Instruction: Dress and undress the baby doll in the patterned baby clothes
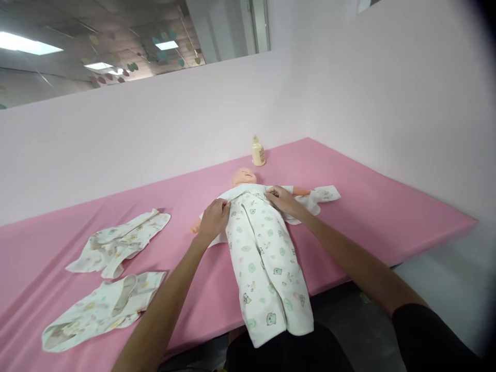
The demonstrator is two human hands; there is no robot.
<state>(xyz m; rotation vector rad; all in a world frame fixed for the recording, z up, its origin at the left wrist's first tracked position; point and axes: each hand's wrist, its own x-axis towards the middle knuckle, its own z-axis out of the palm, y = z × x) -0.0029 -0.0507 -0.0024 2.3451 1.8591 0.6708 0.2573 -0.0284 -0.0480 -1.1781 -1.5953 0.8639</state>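
Observation:
A baby doll [245, 176] lies on its back on the pink padded table, head toward the wall and arms spread. White baby pants [267, 263] printed with green bears lie over its body, the legs hanging past the table's front edge. My left hand [215, 219] pinches the top left edge of the pants. At the top right edge, my right hand [279, 199] has its fingers curled on the cloth by the doll's chest. A white printed garment [324, 194] is partly under the doll and spread around its arm on the right.
Two printed baby garments [126, 243] [103, 307] lie on the left of the pink table [372, 206]. A pale yellow pump bottle [258, 152] stands behind the doll's head. White walls [155, 134] border the table at the back and right.

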